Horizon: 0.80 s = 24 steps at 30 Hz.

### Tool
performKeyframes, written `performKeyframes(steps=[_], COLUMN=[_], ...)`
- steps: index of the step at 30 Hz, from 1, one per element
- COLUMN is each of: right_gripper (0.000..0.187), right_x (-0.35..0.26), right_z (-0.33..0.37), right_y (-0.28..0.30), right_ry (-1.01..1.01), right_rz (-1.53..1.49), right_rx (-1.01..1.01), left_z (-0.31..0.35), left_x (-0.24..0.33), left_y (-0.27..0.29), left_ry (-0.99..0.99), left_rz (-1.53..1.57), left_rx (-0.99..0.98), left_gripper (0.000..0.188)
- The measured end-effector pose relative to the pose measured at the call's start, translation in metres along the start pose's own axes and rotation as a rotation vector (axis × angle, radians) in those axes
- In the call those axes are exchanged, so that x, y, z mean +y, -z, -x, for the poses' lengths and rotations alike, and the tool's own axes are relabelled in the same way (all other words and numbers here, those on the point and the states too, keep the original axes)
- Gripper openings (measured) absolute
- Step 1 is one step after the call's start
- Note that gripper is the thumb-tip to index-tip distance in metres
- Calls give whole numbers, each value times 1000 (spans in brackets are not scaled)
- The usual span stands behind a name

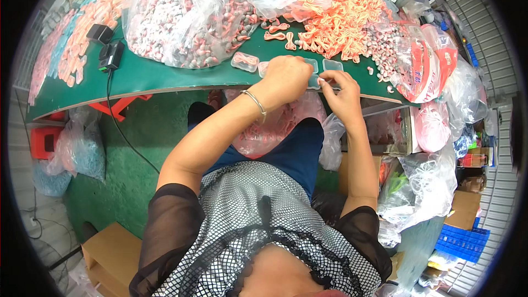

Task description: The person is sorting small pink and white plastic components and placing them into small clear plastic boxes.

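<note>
My left hand (287, 81), with a bracelet on its wrist, is closed above the table's near edge; what it holds, if anything, is hidden. Beside it, my right hand (342, 94) pinches a small pale pink piece (320, 80) between thumb and fingertips, over a clear plastic case. An open clear case (333, 65) lies just beyond the right fingers. To the left sits a clear case with a coiled orange cord (245, 60) in it; another case (263, 69) is partly covered by my left hand. Several coiled cords (275, 36) lie farther off.
A large clear bag of grey-and-pink pieces (181, 27) stands on the green table (159, 80). Heaped orange cords (341, 16) and loose grey-and-pink pieces (382, 49) lie at right, by a red-and-white bag (432, 66). Black adapters (111, 55) with a cable sit at left.
</note>
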State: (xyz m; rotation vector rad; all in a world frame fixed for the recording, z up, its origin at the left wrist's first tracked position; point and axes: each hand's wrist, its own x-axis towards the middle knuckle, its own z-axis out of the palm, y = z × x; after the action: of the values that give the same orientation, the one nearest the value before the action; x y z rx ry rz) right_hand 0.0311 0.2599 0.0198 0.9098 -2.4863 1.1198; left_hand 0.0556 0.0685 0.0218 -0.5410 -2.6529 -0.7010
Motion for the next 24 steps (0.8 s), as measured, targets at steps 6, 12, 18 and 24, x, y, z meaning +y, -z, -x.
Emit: performKeyframes(steps=[6, 12, 18, 24], right_gripper=[13, 12, 9, 9], right_x=[9, 5, 15, 14], right_z=[5, 4, 5, -2], right_y=[-14, -11, -10, -7], right_ry=[98, 149, 39, 67], right_rz=[163, 227, 188, 223], right_rx=[-16, -23, -66, -113], left_z=[0, 6, 11, 16], left_x=[4, 5, 2, -2], left_y=[-13, -8, 2, -5], left_ry=[-48, 58, 32, -47], left_rz=[-123, 62, -39, -89], left_rx=[5, 47, 16, 38], left_gripper=[7, 12, 24, 29])
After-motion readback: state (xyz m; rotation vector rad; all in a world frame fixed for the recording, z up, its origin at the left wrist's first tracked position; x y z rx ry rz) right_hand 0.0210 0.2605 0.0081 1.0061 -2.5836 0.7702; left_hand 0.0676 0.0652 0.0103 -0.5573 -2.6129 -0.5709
